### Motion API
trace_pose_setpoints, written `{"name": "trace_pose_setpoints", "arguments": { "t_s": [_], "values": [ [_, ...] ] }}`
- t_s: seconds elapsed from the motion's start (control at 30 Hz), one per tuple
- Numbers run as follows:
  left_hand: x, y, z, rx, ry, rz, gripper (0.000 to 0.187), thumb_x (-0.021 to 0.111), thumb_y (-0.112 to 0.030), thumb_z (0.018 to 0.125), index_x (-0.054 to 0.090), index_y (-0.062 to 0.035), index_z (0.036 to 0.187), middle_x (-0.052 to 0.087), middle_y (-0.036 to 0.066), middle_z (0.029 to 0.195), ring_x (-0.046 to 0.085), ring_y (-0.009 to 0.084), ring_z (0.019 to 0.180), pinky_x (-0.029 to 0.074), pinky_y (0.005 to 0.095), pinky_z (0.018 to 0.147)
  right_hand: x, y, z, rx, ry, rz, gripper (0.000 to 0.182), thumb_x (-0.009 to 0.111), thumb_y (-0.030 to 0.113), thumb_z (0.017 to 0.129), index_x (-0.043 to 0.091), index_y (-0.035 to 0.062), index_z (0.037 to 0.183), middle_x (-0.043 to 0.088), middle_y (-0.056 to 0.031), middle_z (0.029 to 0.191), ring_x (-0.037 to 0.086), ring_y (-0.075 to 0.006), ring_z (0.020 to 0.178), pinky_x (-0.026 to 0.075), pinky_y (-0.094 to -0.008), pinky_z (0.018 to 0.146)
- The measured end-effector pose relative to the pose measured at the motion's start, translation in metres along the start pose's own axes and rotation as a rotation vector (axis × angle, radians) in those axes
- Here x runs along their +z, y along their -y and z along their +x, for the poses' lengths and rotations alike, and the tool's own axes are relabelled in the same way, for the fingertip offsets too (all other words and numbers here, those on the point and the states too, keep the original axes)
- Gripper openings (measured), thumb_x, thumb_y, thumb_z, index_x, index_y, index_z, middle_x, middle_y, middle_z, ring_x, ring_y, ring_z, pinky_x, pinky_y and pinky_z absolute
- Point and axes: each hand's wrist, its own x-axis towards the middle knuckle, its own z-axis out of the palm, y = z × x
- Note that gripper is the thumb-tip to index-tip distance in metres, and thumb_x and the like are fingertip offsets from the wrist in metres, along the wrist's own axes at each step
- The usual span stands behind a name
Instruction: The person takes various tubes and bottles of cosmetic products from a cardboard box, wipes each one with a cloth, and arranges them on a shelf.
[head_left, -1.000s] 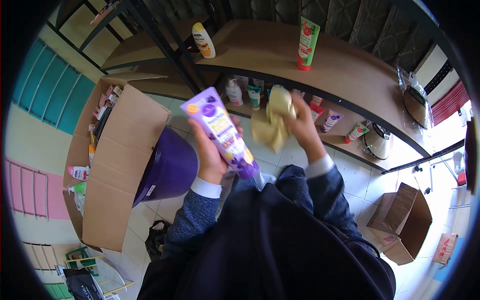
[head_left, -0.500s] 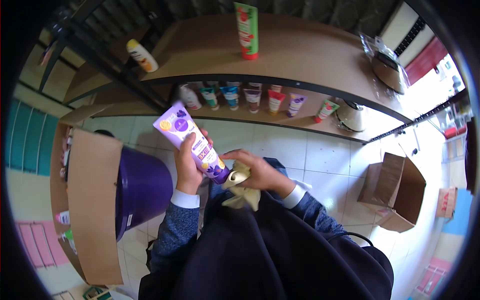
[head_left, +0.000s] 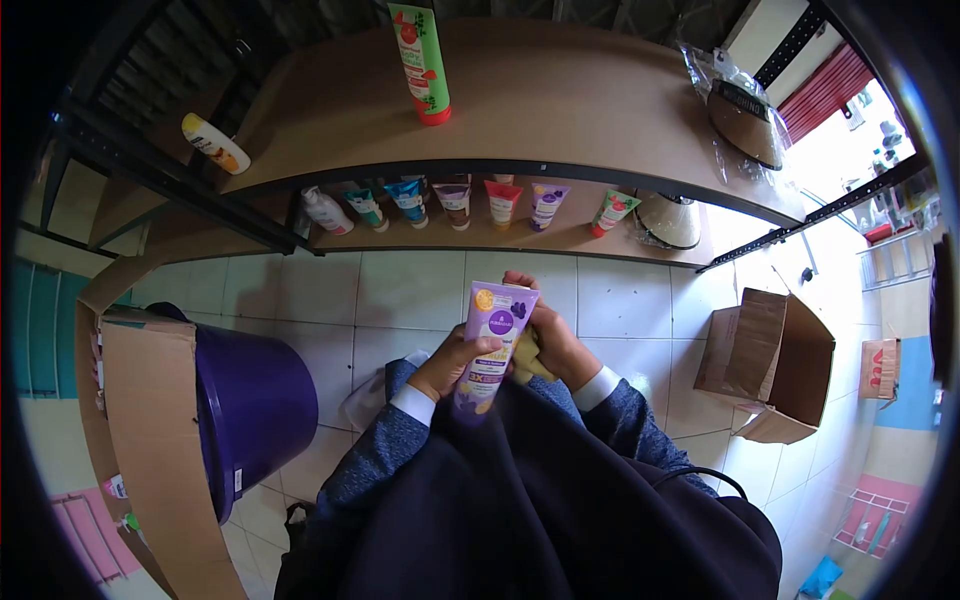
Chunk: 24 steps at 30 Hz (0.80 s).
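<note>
A lilac squeeze tube [head_left: 500, 322] with a purple and orange label stands nearly upright in front of my chest, flat end up. My left hand [head_left: 446, 368] is closed around its left side, thumb across the label. Behind the tube's right edge, my right hand [head_left: 562, 346] grips a pale yellow cloth [head_left: 528, 362] against it; part of those fingers is hidden by the tube. On the shelf top ahead stands a green and red tube [head_left: 421, 65].
Several tubes, among them a blue tube [head_left: 407, 202], line the lower shelf [head_left: 400, 238]. A yellow-capped white bottle [head_left: 215, 145] and a wrapped visor [head_left: 745, 120] are above. A purple bucket [head_left: 260, 400] and cardboard [head_left: 165, 410] stand left, an open carton [head_left: 725, 355] right.
The lilac tube has swung from leaning left to nearly upright and moved right. The cloth has gone from its cap end to its right side. My view has shifted.
</note>
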Motion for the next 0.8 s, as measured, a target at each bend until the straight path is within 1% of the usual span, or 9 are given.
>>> {"name": "trace_pose_setpoints", "arguments": {
  "t_s": [0.07, 0.17, 0.2, 0.27, 0.4, 0.43, 0.5, 0.63, 0.8],
  "values": [
    [-0.005, -0.001, 0.001, -0.035, -0.052, 0.094, 0.048, 0.061, -0.027, 0.075, 0.049, 0.0004, 0.112, 0.060, 0.010, 0.093, 0.063, 0.0187, 0.081, 0.053, 0.0306, 0.072, -0.010, 0.000, 0.004, 0.055, 0.050, 0.133, 0.045, 0.039, 0.009, 0.083, 0.032, 0.0062, 0.128, 0.042, -0.0159, 0.120, 0.047, -0.0264, 0.105, 0.041, -0.0366, 0.088],
    [-0.020, 0.006, 0.008, -0.099, -0.152, 0.151, 0.043, 0.062, -0.022, 0.076, 0.051, 0.0007, 0.111, 0.060, 0.010, 0.096, 0.061, 0.0170, 0.084, 0.050, 0.0295, 0.075, -0.023, 0.015, 0.001, -0.411, 0.006, -0.626, 0.040, 0.053, 0.020, 0.081, 0.050, 0.0112, 0.120, 0.043, -0.0124, 0.126, 0.040, -0.0271, 0.113, 0.031, -0.0430, 0.096],
    [-0.025, 0.014, 0.015, -0.100, -0.152, 0.149, 0.043, 0.062, -0.022, 0.076, 0.051, 0.0007, 0.111, 0.060, 0.010, 0.096, 0.061, 0.0170, 0.084, 0.050, 0.0295, 0.075, -0.024, 0.023, -0.001, -0.409, 0.006, -0.627, 0.040, 0.053, 0.020, 0.081, 0.050, 0.0112, 0.120, 0.043, -0.0124, 0.126, 0.040, -0.0271, 0.113, 0.031, -0.0430, 0.096],
    [-0.026, 0.030, 0.026, 0.061, -0.064, 0.557, 0.050, 0.066, -0.028, 0.073, 0.052, 0.0012, 0.111, 0.060, 0.009, 0.095, 0.059, 0.0183, 0.087, 0.047, 0.0291, 0.078, -0.029, 0.033, -0.004, -0.468, 0.220, -1.426, 0.036, 0.065, 0.028, 0.074, 0.061, 0.0075, 0.103, 0.047, -0.0092, 0.123, 0.042, -0.0285, 0.110, 0.031, -0.0431, 0.094],
    [-0.037, 0.054, 0.045, 0.170, -0.081, 0.490, 0.059, 0.065, -0.041, 0.077, 0.049, 0.0003, 0.116, 0.058, 0.011, 0.103, 0.056, 0.0190, 0.095, 0.045, 0.0298, 0.083, -0.035, 0.049, -0.016, -0.408, 0.217, -1.165, 0.024, 0.070, 0.017, 0.071, 0.064, 0.0045, 0.090, 0.057, -0.0070, 0.110, 0.050, -0.0279, 0.099, 0.043, -0.0356, 0.082],
    [-0.040, 0.059, 0.053, 0.070, -0.163, -0.094, 0.059, 0.054, -0.047, 0.083, 0.046, 0.0005, 0.117, 0.058, 0.012, 0.102, 0.058, 0.0208, 0.093, 0.048, 0.0307, 0.081, -0.048, 0.060, -0.023, -0.568, 0.189, -1.158, 0.020, 0.068, 0.008, 0.073, 0.063, 0.0039, 0.092, 0.061, -0.0073, 0.104, 0.058, -0.0217, 0.089, 0.048, -0.0296, 0.073],
    [-0.049, 0.052, 0.050, 0.128, -0.281, -0.148, 0.057, 0.050, -0.047, 0.085, 0.046, 0.0008, 0.116, 0.059, 0.012, 0.101, 0.060, 0.0214, 0.090, 0.049, 0.0305, 0.078, -0.068, 0.073, -0.034, -0.154, -0.046, -0.934, 0.015, 0.063, 0.002, 0.077, 0.062, 0.0004, 0.092, 0.065, -0.0066, 0.086, 0.060, -0.0107, 0.074, 0.050, -0.0250, 0.066],
    [-0.075, 0.056, 0.024, 0.233, -0.558, -0.154, 0.058, 0.045, -0.051, 0.087, 0.048, 0.0016, 0.112, 0.060, 0.014, 0.098, 0.063, 0.0217, 0.081, 0.053, 0.0283, 0.069, -0.109, 0.098, -0.028, -0.572, -0.470, -1.065, 0.014, 0.059, 0.000, 0.079, 0.061, -0.0008, 0.092, 0.064, -0.0061, 0.082, 0.059, -0.0099, 0.077, 0.048, -0.0228, 0.069],
    [-0.091, 0.068, -0.028, 0.366, -0.707, -0.202, 0.056, 0.044, -0.049, 0.088, 0.051, 0.0029, 0.107, 0.061, 0.013, 0.092, 0.063, 0.0192, 0.074, 0.052, 0.0278, 0.067, -0.171, 0.096, 0.023, -0.742, -0.744, -0.330, 0.029, 0.060, 0.018, 0.085, 0.055, -0.0040, 0.103, 0.059, -0.0112, 0.095, 0.060, -0.0180, 0.083, 0.054, -0.0315, 0.073]
  ]
}}
